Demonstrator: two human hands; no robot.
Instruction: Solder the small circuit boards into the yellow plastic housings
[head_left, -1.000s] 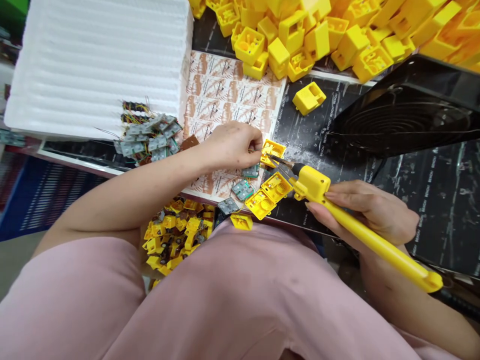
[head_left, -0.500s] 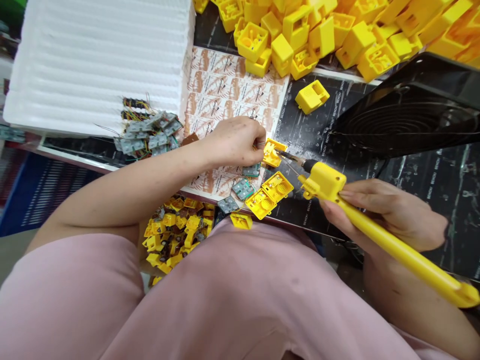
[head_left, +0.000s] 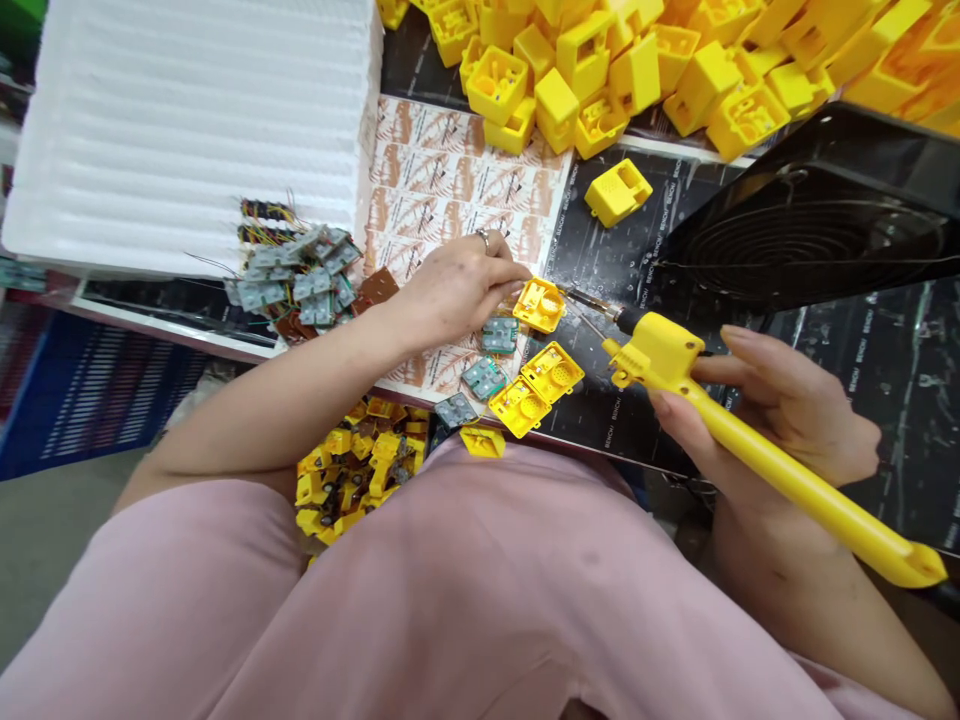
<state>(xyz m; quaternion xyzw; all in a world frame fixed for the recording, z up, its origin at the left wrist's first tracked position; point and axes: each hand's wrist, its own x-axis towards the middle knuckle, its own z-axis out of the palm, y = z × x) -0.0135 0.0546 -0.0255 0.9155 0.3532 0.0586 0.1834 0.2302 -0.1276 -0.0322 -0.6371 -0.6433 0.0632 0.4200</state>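
My right hand (head_left: pixel 787 410) is wrapped round the yellow handle of a soldering gun (head_left: pixel 667 350). Its metal tip points left and ends close by the right edge of a small open yellow plastic case (head_left: pixel 540 304). On the case's left edge, my left hand (head_left: pixel 457 285) pinches with thumb and forefinger. Just below lie green circuit boards (head_left: pixel 500 335), and a greyer board (head_left: pixel 455 410) sits nearer the bench edge. Two more open yellow cases (head_left: pixel 553 370) lie side by side there, insides up. Another yellow case (head_left: pixel 482 441) rests at my lap.
Many yellow cases (head_left: pixel 559 105) are heaped at the back, with one (head_left: pixel 619 192) apart. A black fan (head_left: pixel 810 220) stands at right. White foam (head_left: pixel 187 120) and a pile of circuit boards (head_left: pixel 300 275) are at left. Yellow parts (head_left: pixel 352 470) fill the space below the bench.
The soldering gun's tip has drawn back from inside the case to its right edge. My left hand has turned and its fingers have straightened somewhat at the case's left edge.
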